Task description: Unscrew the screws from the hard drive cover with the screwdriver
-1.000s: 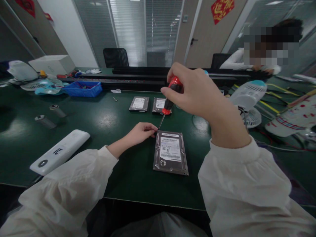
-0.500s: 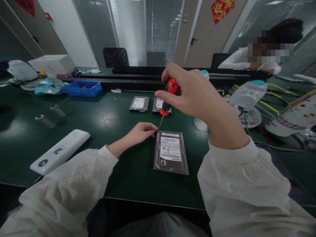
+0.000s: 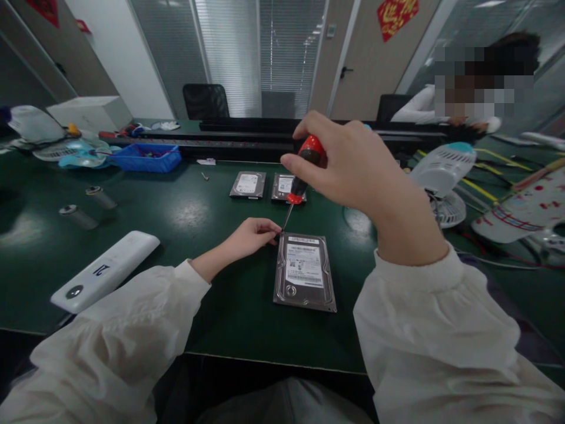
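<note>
A silver hard drive (image 3: 304,271) lies flat on the green table (image 3: 198,218) in front of me, label up. My right hand (image 3: 353,171) is closed round the red and black handle of a screwdriver (image 3: 303,176), held upright with its tip at the drive's far left corner. My left hand (image 3: 251,234) rests on the table beside that corner, its fingertips pinched together at the screwdriver's tip. Whatever they pinch is too small to make out.
Two more hard drives (image 3: 248,184) (image 3: 285,187) lie further back. A white device (image 3: 106,271) and two metal cylinders (image 3: 79,216) are at the left, a blue tray (image 3: 145,158) behind. A white fan (image 3: 441,176) stands at the right. Another person (image 3: 441,106) sits beyond.
My right hand has shifted its fingers slightly on the screwdriver handle, as in turning it. The left hand and the drive have stayed in place.
</note>
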`<state>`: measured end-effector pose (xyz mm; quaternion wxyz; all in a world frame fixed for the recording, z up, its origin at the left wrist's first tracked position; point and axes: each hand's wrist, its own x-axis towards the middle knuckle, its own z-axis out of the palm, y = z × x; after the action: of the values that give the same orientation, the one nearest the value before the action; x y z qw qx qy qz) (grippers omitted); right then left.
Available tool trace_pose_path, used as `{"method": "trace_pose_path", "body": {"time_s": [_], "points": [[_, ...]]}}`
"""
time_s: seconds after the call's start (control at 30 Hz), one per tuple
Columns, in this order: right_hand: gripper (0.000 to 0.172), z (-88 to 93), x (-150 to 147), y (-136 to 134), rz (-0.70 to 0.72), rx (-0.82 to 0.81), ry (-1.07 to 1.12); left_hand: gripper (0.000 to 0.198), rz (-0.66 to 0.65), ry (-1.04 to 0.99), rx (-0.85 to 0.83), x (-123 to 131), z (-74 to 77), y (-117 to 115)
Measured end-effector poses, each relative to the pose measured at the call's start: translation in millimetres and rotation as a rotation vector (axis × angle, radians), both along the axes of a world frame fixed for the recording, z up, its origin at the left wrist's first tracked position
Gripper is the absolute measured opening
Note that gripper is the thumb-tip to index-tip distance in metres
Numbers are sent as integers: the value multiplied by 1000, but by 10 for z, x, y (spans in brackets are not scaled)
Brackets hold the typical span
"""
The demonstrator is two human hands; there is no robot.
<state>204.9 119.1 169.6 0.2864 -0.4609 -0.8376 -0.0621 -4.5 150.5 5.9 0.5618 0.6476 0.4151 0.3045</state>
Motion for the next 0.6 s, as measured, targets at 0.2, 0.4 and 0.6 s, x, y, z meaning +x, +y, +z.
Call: {"method": "trace_pose_path", "body": {"time_s": [0.2, 0.4, 0.6], "points": [[27, 28, 8, -8, 107, -53, 0, 17, 0, 15, 2, -14, -24, 17], [37, -5, -38, -8, 16, 0, 39, 14, 14, 40, 4, 6, 23, -11], [36, -2, 4, 8, -86, 21, 31, 14, 15, 65, 6, 8, 53, -30]]}}
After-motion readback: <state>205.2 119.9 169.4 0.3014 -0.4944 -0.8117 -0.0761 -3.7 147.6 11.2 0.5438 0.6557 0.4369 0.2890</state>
